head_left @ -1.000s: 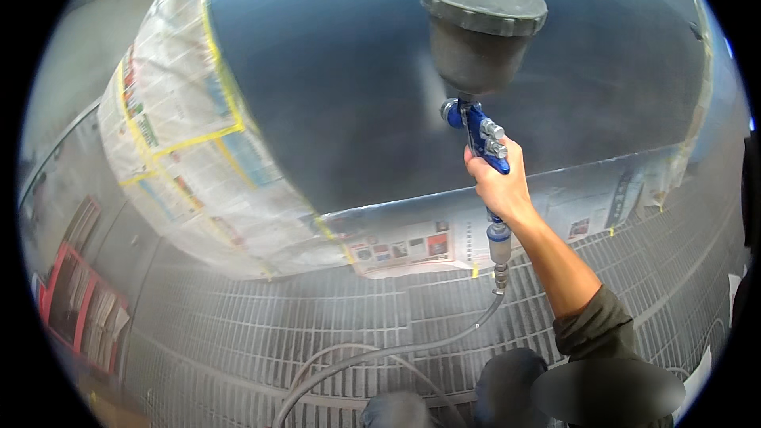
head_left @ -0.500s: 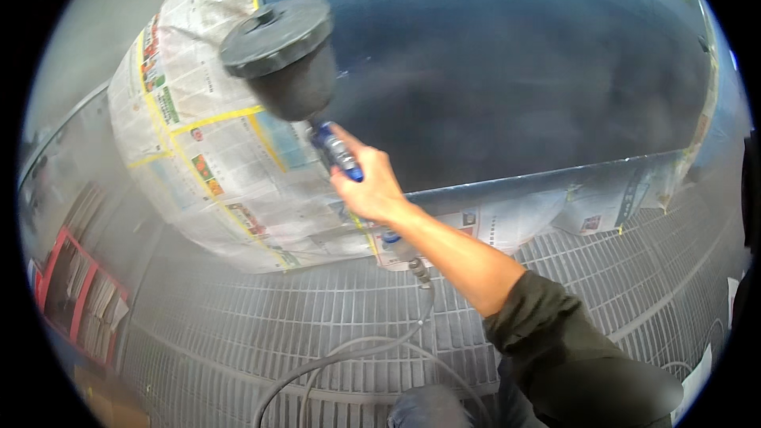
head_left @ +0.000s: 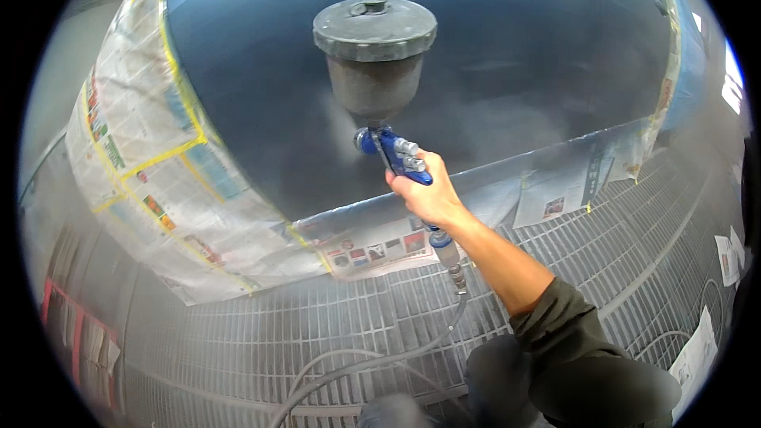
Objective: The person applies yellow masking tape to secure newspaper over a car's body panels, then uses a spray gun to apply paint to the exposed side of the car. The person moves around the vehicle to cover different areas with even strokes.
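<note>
One spray gun [head_left: 394, 154], blue with silver knobs: clasped by its handle in my right grip [head_left: 432, 194], in front of the dark panel [head_left: 539, 79]. One cup [head_left: 374, 83], grey, lidded, upright atop the gun. One hose [head_left: 380, 361], grey, running from below the handle over the grated floor [head_left: 341, 313]. Newspaper sheets [head_left: 131, 131], yellow-taped, left of and below the panel. One red-framed rack [head_left: 77, 341], far left. My left grip: out of view, state I cannot tell.
</note>
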`<state>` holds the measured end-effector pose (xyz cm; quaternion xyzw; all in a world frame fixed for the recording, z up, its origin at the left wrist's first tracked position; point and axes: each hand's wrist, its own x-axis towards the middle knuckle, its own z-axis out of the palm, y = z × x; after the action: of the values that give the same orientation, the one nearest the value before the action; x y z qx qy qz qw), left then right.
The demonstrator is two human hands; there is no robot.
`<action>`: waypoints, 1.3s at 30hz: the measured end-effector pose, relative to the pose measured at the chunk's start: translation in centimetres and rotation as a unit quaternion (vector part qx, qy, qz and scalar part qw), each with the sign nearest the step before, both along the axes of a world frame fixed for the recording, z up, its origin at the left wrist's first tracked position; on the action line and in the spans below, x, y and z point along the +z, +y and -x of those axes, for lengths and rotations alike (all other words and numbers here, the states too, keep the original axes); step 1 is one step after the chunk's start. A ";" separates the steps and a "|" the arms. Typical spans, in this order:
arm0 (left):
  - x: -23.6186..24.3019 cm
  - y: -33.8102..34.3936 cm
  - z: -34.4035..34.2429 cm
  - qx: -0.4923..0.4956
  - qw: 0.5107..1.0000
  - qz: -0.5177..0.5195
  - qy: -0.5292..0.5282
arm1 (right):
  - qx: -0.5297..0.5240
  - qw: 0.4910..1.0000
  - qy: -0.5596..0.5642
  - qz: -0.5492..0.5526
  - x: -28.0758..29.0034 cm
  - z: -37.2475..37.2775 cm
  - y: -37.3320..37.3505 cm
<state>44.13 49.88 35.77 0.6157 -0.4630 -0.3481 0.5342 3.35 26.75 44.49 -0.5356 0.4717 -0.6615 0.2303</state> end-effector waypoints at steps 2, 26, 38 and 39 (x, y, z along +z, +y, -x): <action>0.9 -0.5 2.2 -0.020 0.999 -0.023 -0.015 | -0.023 1.000 0.003 0.010 -0.2 3.1 1.4; 2.3 -0.8 23.8 -0.272 0.944 -0.138 -0.126 | -0.309 0.950 -0.031 0.024 0.4 37.9 17.3; 0.2 0.0 24.5 -0.292 0.945 -0.118 -0.089 | -0.422 0.906 0.021 -0.023 -2.1 41.6 17.8; 0.6 0.0 24.4 -0.289 0.945 -0.119 -0.094 | -0.387 0.922 0.001 -0.027 -2.2 40.0 17.4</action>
<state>19.76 49.83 36.38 0.5440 -0.6246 -0.4806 0.2878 -36.62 44.11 42.30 -0.3054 0.6604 -0.6854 -0.0297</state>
